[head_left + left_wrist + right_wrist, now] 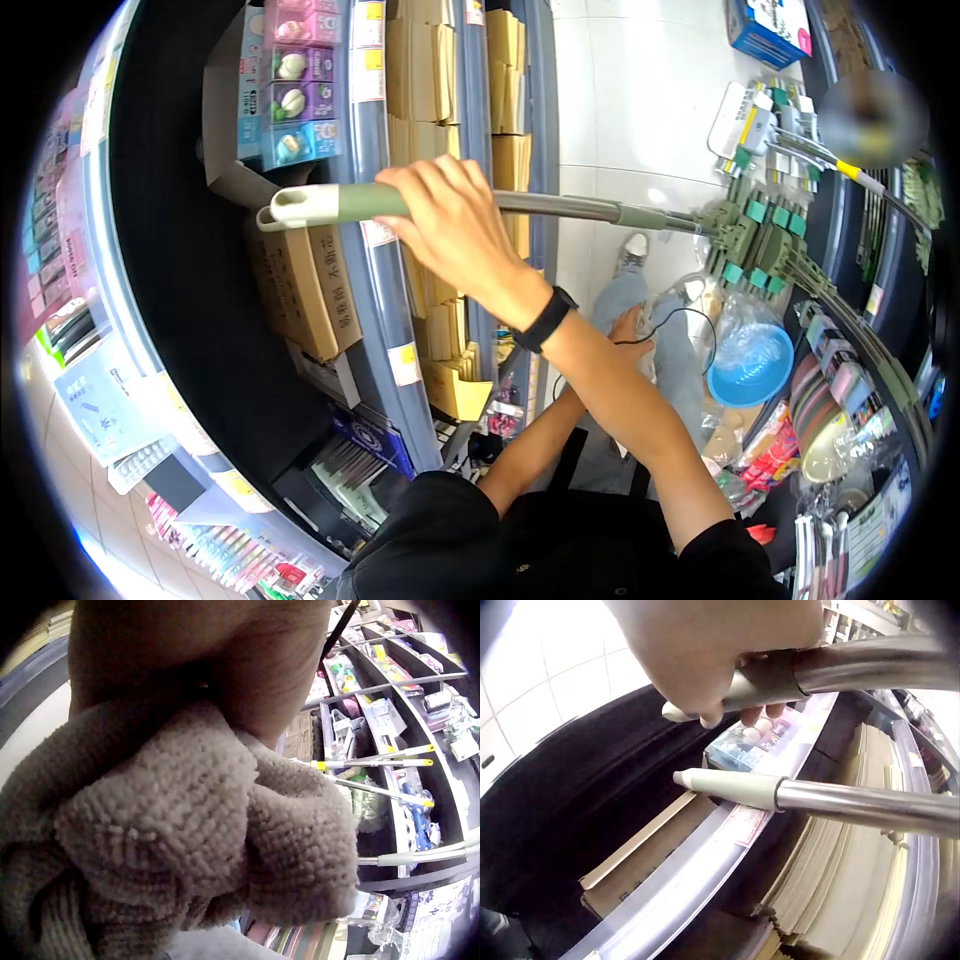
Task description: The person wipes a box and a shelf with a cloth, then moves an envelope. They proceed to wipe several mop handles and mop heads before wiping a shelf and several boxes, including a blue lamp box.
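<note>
In the head view, my right hand (pixel 450 225) curls round the green and white handle (pixel 370 202) of a metal pole (pixel 560 206), near its end. The right wrist view shows my right hand (pixel 720 656) gripping one handle (pixel 765 688), with a second handle (pixel 731 787) below it, untouched. Green mop-like heads (pixel 758 240) lie at the pole's far end. My left hand (pixel 627 326) is lower, by my legs. From the left wrist view, this hand (pixel 195 660) holds a bunched beige knitted cloth (pixel 180 802); its fingers are mostly hidden.
Shelves (pixel 385 300) with brown envelopes (pixel 420 80) and a cardboard box (pixel 305 290) run along the left. A blue basin (pixel 750 365) holding clear plastic stands right of my legs. More poles and packaged goods line the right side. Pale floor tiles (pixel 600 130) lie between.
</note>
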`<state>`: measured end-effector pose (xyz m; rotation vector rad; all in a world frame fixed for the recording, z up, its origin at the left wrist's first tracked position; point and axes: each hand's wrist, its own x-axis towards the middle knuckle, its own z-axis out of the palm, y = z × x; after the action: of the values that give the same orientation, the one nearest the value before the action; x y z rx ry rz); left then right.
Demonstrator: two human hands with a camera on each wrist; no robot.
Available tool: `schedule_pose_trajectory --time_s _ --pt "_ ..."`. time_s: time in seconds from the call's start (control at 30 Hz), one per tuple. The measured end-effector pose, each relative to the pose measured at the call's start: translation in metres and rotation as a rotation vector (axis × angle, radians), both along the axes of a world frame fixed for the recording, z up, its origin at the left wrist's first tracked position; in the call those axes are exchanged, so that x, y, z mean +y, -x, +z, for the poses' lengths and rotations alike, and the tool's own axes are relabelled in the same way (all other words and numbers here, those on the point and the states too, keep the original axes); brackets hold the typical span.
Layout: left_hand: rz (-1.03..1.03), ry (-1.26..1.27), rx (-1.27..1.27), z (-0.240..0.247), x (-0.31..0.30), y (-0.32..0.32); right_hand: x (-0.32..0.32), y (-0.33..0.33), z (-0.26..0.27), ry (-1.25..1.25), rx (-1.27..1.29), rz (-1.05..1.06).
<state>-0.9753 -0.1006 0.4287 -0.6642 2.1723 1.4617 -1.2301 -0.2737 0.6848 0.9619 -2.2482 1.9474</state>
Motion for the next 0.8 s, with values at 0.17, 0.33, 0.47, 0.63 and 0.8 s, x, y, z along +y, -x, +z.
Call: schedule_pose_trajectory --time_s 0.17,0.33,0.47,0.63,0.8 --pt "0.003 0.008 -0.051 0.002 -0.014 -0.006 -0.030 -0.006 -0.021 -0.004 -0.014 0.029" --pt "-0.021 -0.032 -0.053 -0.029 -0.027 0.004 -0.025 -0.012 -0.034 0.123 -0.060 -0.011" --pt "0.011 -0.190 -0.092 -0.072 -0.025 0.021 0.024 -0.009 -0.042 0.020 -0.122 0.000" --pt "-0.075 -0.363 -0.053 -0.087 0.000 0.066 0.246 0.026 -0.095 -0.194 -0.273 -0.379" --pt "-0.417 0.068 0.079 -0.048 0.060 0.123 0.538 0.002 0.031 -0.662 -0.212 -1.096"
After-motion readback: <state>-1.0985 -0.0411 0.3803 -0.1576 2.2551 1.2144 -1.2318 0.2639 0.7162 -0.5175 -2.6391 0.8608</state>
